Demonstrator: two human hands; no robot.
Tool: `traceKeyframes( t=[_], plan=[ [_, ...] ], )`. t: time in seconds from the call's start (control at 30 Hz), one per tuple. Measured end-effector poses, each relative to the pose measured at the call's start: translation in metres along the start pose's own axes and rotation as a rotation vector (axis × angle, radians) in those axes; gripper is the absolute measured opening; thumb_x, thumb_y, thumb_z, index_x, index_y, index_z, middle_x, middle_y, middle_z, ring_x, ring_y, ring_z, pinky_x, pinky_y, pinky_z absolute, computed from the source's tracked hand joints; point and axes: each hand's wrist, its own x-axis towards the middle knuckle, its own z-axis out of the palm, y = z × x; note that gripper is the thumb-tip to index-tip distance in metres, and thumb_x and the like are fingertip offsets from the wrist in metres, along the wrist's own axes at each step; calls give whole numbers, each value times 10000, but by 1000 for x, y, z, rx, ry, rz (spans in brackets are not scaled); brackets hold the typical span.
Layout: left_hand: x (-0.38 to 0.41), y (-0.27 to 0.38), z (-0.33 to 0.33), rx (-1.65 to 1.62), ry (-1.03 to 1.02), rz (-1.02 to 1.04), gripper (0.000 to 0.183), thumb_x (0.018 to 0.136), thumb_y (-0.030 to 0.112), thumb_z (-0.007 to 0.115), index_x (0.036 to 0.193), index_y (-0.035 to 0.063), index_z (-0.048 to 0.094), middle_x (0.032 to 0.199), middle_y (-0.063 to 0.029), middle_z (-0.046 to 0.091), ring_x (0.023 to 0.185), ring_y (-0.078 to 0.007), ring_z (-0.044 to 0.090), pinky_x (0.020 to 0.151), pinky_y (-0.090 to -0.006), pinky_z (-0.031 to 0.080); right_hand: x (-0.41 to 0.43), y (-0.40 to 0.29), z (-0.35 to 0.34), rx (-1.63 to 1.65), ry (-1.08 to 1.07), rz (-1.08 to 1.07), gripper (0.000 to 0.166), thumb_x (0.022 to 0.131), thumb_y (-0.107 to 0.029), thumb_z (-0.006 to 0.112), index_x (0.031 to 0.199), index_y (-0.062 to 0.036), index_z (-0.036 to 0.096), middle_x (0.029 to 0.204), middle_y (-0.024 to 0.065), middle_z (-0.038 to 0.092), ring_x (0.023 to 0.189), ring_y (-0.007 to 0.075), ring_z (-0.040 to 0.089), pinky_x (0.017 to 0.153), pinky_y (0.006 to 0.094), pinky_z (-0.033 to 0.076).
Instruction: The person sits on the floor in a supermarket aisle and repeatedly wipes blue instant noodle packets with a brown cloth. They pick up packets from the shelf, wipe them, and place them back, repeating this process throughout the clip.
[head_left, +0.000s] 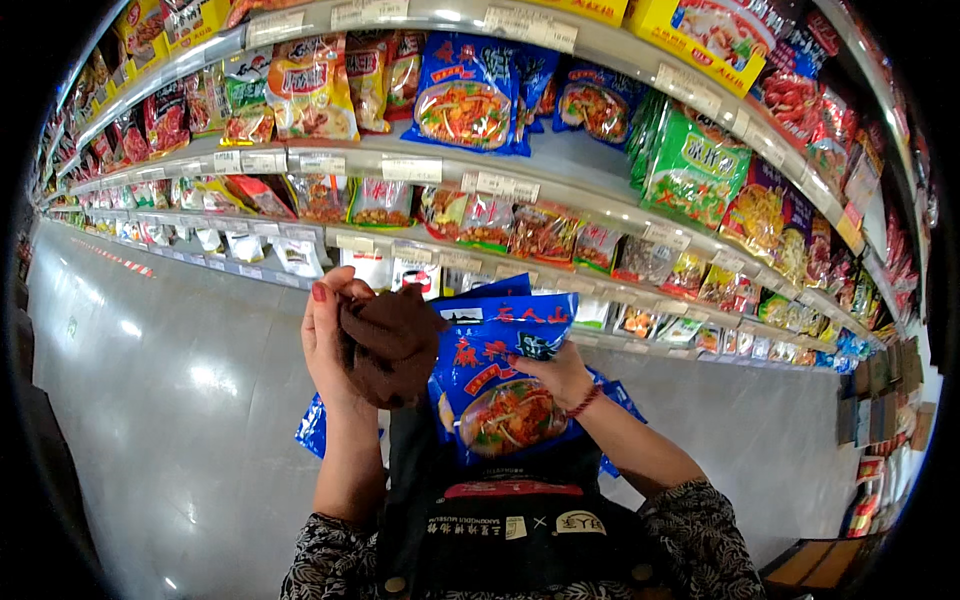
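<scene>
A crumpled dark brown cloth is bunched in my left hand, with the fingers curled behind it. My right hand grips a blue seasoning packet by its right side, thumb on the front. The packet stands upright and bears a printed picture of a cooked dish. Behind it the corner of another blue packet shows. More blue packets stick out lower down on both sides of my black apron; what supports them is hidden.
Shelves of packaged seasonings curve across the front. Similar blue packets stand on an upper shelf, beside green packets. Price labels line the shelf edges. Grey floor lies to the left; stacked boxes stand at the far right.
</scene>
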Motion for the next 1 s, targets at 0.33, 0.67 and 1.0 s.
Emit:
traceKeyframes(
  t=[0.33,0.67,1.0],
  plan=[
    [-9,-35,0,69,-16,5,313,920,284,456,986,-5,558,815,-51,540,758,-113,511,699,-234,424,-3,7,-28,-130,-29,-37,582,687,-178,751,1150,7,450,1094,104,555,1014,183,521,856,315,425],
    [-35,-59,40,309,-375,132,370,916,324,419,1046,-14,499,925,-100,542,876,-193,521,816,-316,410,-48,-79,-4,245,-242,-443,1042,643,-555,687,1377,-48,148,1428,143,112,1271,290,267,1042,443,205],
    [-42,-99,-29,993,-488,316,733,760,265,643,1307,-42,264,1342,-267,258,1260,-389,247,1031,-439,192,-42,-44,-11,23,119,-311,408,808,-185,587,1146,14,477,1157,129,505,1028,255,526,873,370,440]
  ],
)
